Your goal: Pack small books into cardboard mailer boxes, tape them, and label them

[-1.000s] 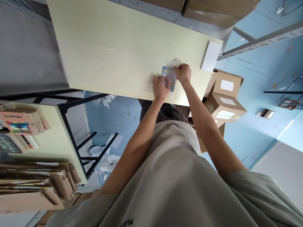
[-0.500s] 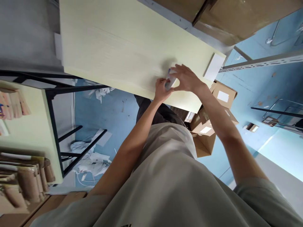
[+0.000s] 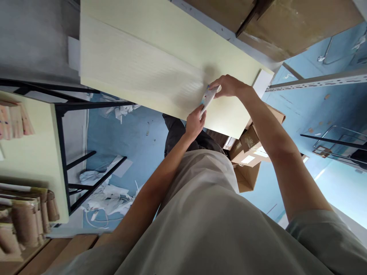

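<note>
Both hands are clamped on one thin, pale slab point(image 3: 208, 100), which is held tilted just above the tabletop point(image 3: 149, 30), near its close edge and toward its right end. The left hand point(image 3: 195, 124) pinches the slab's near end between thumb and fingers; the right hand point(image 3: 226, 86) grips the far end, fingers over the top and thumb beneath. Bluish marks show on the slab's flat face, too small to read, and its long edge looks straight and whitish.

Past the tabletop's far edge stand two large brown cartons point(image 3: 298, 30), their sides creased and shiny in places with what looks like tape; their contents are hidden. Below the tabletop's right end sits a cardboard carton point(image 3: 239, 153) with white rectangular labels, and just beside it an open carton point(image 3: 249, 177) whose plain brown inner walls show.

The tabletop is smooth and cream-yellow, with a band of faint ripples along it; whether film or surface cannot be told. On its right end lies a white, flat-topped block point(image 3: 263, 82), partly behind the right forearm. Left of the tabletop, beyond a black metal frame point(image 3: 61, 141), brown flat bundles point(image 3: 27, 217) stand packed together. Crumpled white material point(image 3: 111, 200) lies on the floor below.
</note>
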Demonstrator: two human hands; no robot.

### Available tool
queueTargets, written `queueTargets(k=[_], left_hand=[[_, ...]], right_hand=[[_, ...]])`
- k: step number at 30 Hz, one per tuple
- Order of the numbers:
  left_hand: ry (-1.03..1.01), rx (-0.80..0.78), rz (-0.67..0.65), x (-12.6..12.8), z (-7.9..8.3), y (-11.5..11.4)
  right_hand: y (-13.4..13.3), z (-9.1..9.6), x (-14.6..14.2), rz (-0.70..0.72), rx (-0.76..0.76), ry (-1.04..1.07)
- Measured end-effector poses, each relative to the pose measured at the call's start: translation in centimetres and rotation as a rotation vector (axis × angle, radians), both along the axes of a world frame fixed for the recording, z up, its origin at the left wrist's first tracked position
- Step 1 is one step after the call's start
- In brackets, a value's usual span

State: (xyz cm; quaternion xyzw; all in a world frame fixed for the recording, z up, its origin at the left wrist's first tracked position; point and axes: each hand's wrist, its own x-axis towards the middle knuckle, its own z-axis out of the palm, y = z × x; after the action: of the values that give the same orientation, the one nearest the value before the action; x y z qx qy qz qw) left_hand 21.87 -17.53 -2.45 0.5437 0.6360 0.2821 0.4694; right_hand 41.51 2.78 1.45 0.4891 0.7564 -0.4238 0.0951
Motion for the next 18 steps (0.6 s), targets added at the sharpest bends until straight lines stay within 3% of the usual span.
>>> queueTargets(k=[2,5,11,18], left_hand=[[-0.017,-0.043,0.033,-0.5,0.8,-0.6],[-0.040,-0.075,0.086,-0.4,1.6,-0.9],[-0.042,-0.114,0.151,0.6,1.4,-1.0],[-0.095,-0.134,0.215,-0.4,1.6,-1.4]], right_hand=[[-0.1,0.0,-0.3,-0.179,-0.019,0.056],[0.1,0.0,-0.8,-0.294,-0.028,0.102],[1.4,-0.2,-0.9,-0.302,-0.029,0.100],[2.1,-0.1,-1.2,-0.290,0.024,0.056]])
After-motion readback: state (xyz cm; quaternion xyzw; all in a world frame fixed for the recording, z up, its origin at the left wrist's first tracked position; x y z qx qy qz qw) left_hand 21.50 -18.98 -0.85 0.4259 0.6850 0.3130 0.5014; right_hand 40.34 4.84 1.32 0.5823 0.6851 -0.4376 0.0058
